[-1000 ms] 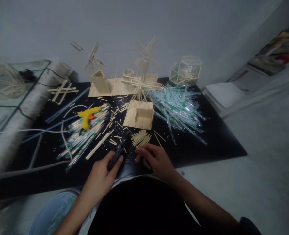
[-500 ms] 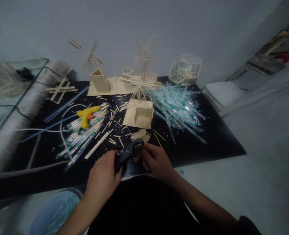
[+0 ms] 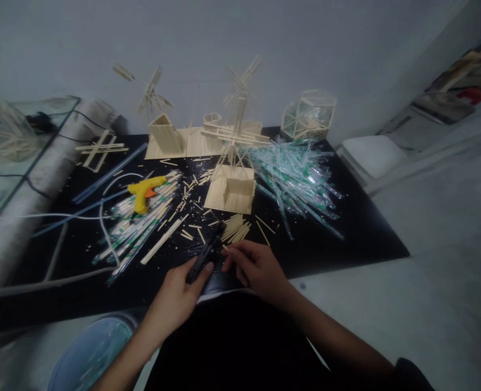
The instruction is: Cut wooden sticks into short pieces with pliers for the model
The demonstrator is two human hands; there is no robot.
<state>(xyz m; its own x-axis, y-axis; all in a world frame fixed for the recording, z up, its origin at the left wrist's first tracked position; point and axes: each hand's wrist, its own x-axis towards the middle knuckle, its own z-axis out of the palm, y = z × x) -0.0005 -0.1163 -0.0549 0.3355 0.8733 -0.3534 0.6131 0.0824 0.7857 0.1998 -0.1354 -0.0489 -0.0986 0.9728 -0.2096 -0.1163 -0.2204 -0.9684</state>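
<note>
Near the table's front edge, my left hand (image 3: 179, 290) is closed around black hand cutters (image 3: 207, 251), now seen edge-on with the jaw end pointing up and away. Just to their right, my right hand (image 3: 258, 269) pinches the end of a thin wooden stick (image 3: 225, 248); most of it is hidden by the fingers. A small bundle of short wooden sticks (image 3: 236, 229) lies right beyond the fingertips. Behind it stands a wooden-stick windmill model (image 3: 240, 195) on a flat square base.
A yellow glue gun (image 3: 144, 193) rests on plastic-wrapped sticks (image 3: 142, 239) at left, its white cord trailing. Right of the model is a heap of clear-and-green wrappers (image 3: 297, 174). More windmill models (image 3: 164, 136) stand along the wall. A bin (image 3: 93, 353) sits below the table's front left.
The cutters have turned from showing their broad side to edge-on, and moved slightly away from my right hand. The right hand stays nearly in place.
</note>
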